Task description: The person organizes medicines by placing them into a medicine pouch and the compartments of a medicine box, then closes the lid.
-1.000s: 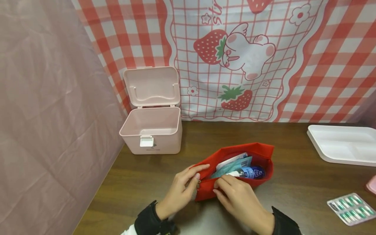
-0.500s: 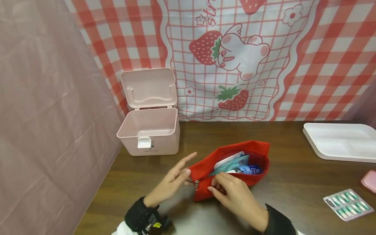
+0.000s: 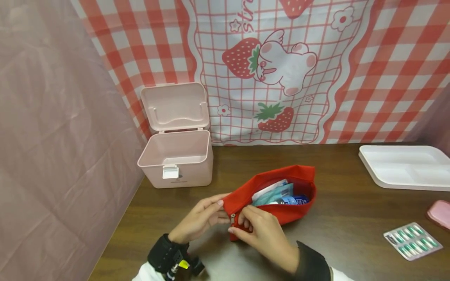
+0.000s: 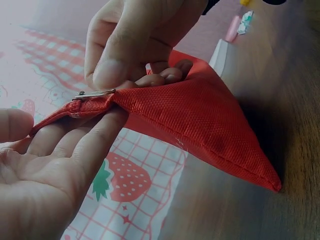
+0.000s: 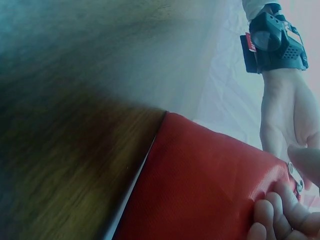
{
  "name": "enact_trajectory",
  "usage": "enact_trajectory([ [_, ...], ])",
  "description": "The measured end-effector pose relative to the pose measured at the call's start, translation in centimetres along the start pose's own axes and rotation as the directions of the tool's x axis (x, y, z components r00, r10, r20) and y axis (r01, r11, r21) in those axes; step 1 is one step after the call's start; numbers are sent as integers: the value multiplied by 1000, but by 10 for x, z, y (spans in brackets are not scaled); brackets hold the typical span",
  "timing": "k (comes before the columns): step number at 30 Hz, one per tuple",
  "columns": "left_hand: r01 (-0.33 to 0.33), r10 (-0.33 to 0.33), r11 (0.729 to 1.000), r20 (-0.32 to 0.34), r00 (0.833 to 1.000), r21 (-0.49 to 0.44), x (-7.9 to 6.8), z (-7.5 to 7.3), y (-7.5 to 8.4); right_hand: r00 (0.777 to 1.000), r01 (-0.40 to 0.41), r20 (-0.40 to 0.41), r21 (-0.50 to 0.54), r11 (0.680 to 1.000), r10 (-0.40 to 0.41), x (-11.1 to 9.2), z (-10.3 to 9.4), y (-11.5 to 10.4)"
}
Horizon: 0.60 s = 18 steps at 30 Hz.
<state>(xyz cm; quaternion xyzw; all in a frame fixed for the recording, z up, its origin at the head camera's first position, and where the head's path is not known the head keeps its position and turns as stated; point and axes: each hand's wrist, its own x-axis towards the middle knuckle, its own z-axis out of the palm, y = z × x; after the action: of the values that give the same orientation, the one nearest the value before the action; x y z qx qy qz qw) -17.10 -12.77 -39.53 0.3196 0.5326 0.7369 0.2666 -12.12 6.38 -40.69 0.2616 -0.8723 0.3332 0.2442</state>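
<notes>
A red zipper pouch (image 3: 292, 213) stands unzipped on the table, its mouth facing up. Inside lie a white packet (image 3: 267, 189), a teal packet (image 3: 278, 193) and a small blue-labelled bottle (image 3: 295, 200). My left hand (image 3: 198, 219) holds the pouch's left end, thumb on one side and fingers beneath the metal zipper pull (image 4: 95, 93). My right hand (image 3: 268, 235) has its fingers curled against the front rim of the pouch. Its thumb (image 4: 111, 74) is right by the zipper pull, also visible in the right wrist view.
A pink lidded box (image 3: 183, 173) stands at the back left, lid raised. On the right are a white divided tray (image 3: 390, 180), a green-and-white capsule blister pack (image 3: 413, 241) and a pink case (image 3: 439, 214). A checked strawberry cloth (image 3: 218, 70) hangs behind the table.
My left hand lifted its fingers off the pouch's left end, then took hold there again, uncovering the zipper pull. My right hand slid left along the front rim toward the pull.
</notes>
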Motion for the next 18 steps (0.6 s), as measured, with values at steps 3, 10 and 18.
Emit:
enact_trajectory([
  [3, -4, 4, 1000, 6, 1000, -15, 0, -1, -1, 1000, 6, -28, -11, 1000, -7, 1, 3, -1],
  [10, -1, 1, 1000, 17, 1000, 12, 1, 0, 0, 1000, 8, -29, 3, 1000, -8, 0, 2, -1],
  [18, -3, 2, 1000, 21, 1000, 27, 1, 1, 0, 999, 52, 8, -42, 998, -52, 1, -2, 0],
])
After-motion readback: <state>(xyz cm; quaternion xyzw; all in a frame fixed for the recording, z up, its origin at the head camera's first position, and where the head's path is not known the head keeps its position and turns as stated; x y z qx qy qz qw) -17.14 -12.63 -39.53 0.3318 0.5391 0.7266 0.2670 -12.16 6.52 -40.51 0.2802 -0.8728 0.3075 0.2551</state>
